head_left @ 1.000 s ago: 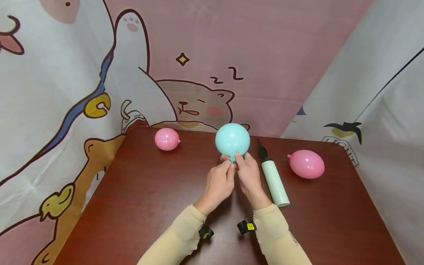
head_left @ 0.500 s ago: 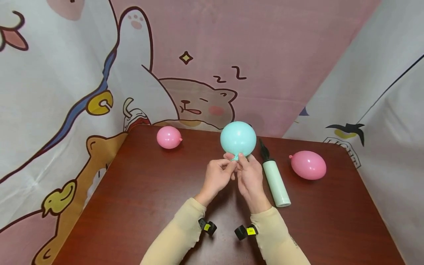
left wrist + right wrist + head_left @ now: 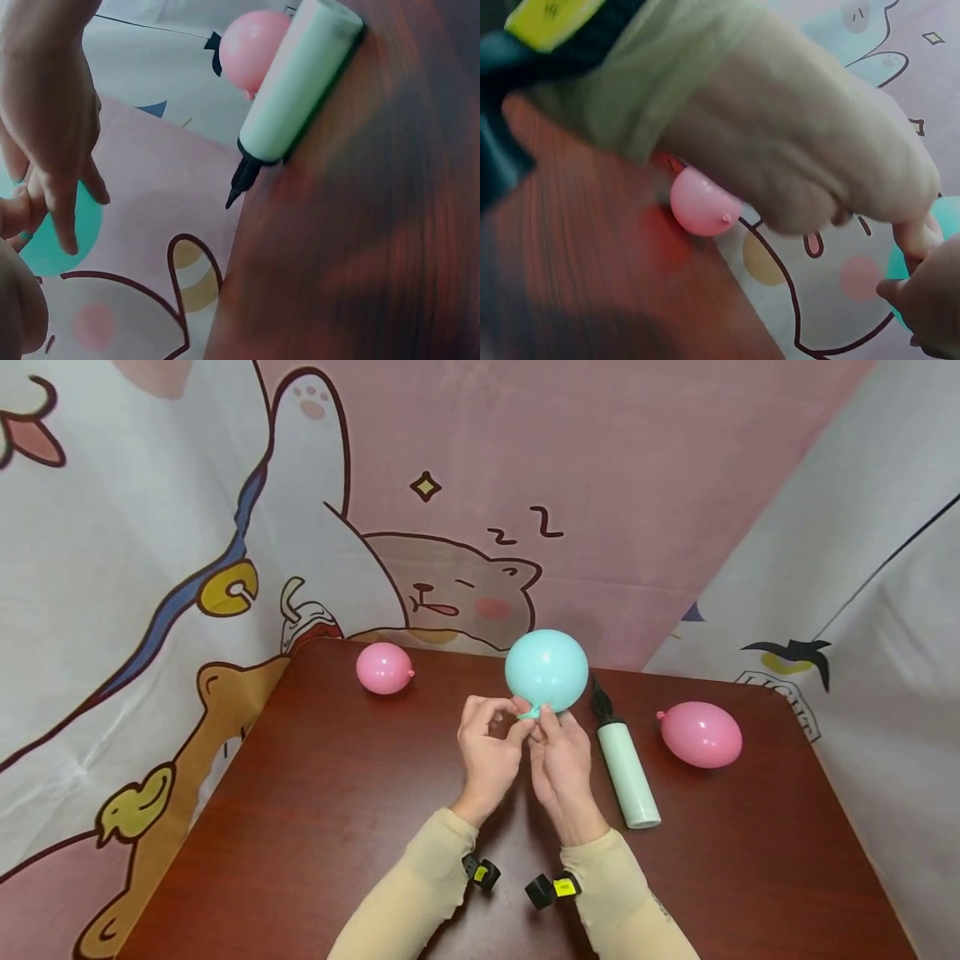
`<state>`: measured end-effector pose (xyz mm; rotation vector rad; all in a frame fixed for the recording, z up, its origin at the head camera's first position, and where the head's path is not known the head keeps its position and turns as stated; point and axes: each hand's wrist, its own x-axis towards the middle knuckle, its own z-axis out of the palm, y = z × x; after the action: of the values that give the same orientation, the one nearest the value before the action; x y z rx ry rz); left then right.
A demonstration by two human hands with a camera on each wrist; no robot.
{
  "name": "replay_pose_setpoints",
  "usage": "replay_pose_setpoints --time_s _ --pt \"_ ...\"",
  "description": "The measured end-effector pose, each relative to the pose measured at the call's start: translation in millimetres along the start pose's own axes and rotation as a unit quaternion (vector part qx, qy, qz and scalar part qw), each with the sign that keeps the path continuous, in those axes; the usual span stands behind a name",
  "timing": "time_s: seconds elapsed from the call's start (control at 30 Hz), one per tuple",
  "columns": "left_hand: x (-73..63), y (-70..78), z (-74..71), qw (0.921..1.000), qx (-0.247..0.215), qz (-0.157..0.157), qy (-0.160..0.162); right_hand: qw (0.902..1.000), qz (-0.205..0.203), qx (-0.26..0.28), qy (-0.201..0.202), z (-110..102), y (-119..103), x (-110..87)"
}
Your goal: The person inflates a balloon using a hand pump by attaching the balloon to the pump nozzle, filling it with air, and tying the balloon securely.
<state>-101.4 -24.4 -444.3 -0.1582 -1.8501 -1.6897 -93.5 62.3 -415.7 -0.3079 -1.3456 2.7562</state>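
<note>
A round turquoise balloon (image 3: 546, 668) is held up near the table's far edge, its neck toward me. My left hand (image 3: 487, 756) pinches the stretched end of the neck (image 3: 529, 713) between thumb and fingers. Beside it my right hand (image 3: 562, 768) pinches the neck close under the balloon's body, thumb on top. In the left wrist view the turquoise balloon (image 3: 71, 240) is partly covered by the fingers. Only an edge of that balloon (image 3: 949, 214) shows past the hands in the right wrist view.
A pale green hand pump (image 3: 628, 775) with a black nozzle lies right of my right hand. One pink balloon (image 3: 701, 735) rests farther right, and a smaller pink balloon (image 3: 384, 668) at the back left. Printed cloth (image 3: 615, 485) hangs behind the brown table (image 3: 337, 827).
Both hands and the turquoise balloon have shifted slightly right and away in the head view. The left hand has drawn the neck's end out to the left, its fingers now arched higher.
</note>
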Motion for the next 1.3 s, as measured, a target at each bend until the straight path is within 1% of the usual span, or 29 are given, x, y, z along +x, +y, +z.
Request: replay_pose_setpoints --time_s 0.1,0.2,0.27,0.33,0.4,0.5,0.57,0.73,0.83,0.9,0.97,1.07,1.17,1.23,1.3 --pt "-2.7 2.2 7.5 0.9997 -0.014 0.001 0.018 0.9997 -0.006 0.024 0.003 1 -1 -1.0" --pt "-4.4 4.9 11.9 0.9995 -0.008 -0.005 0.031 0.9993 -0.005 0.037 -0.003 1 -1 -1.5" --pt "-4.1 6.1 12.6 0.9994 0.0 -0.013 0.031 0.9992 -0.005 0.039 -0.005 0 -1 -1.4" --pt "-2.9 6.6 11.8 0.9995 0.008 -0.022 0.02 0.9993 -0.009 0.036 -0.003 -1 -1 -1.2" --pt "-1.0 6.3 10.1 0.9994 0.012 -0.033 0.001 0.9994 -0.015 0.031 0.003 -2 0 -1.1" --pt "2.0 5.5 7.1 0.9986 0.018 -0.042 -0.026 0.9993 -0.024 0.026 0.009 -3 -1 -1.1" --pt "3.4 5.3 5.6 0.9983 0.021 -0.042 -0.036 0.9994 -0.027 0.021 0.006 -3 -1 -1.3" --pt "6.3 7.1 3.5 0.9964 0.044 -0.047 -0.056 0.9993 -0.038 -0.001 0.0 -4 -1 -1.5" --pt "7.8 8.1 3.8 0.995 0.062 -0.04 -0.067 0.9988 -0.045 -0.02 -0.006 -5 -1 -0.9" --pt "8.3 7.4 4.4 0.994 0.075 -0.026 -0.075 0.9986 -0.047 -0.023 -0.012 -5 -2 0.1" --pt "8.5 5.7 5.0 0.9922 0.091 -0.004 -0.085 0.9985 -0.048 -0.02 -0.016 -5 -2 1.3" --pt "9.0 2.0 4.3 0.985 0.124 0.031 -0.115 0.9988 -0.044 -0.011 -0.016 -6 -3 2.9" --pt "10.6 -2.4 0.3 0.9729 0.157 0.061 -0.158 0.9993 -0.031 -0.013 -0.016 -9 -2 3.8" --pt "13.0 -4.3 -3.7 0.9619 0.178 0.079 -0.192 0.9994 -0.026 -0.018 -0.017 -10 -1 3.8" --pt "16.8 -4.9 -7.3 0.9486 0.199 0.097 -0.226 0.9991 -0.029 -0.024 -0.017 -11 -1 4.2"
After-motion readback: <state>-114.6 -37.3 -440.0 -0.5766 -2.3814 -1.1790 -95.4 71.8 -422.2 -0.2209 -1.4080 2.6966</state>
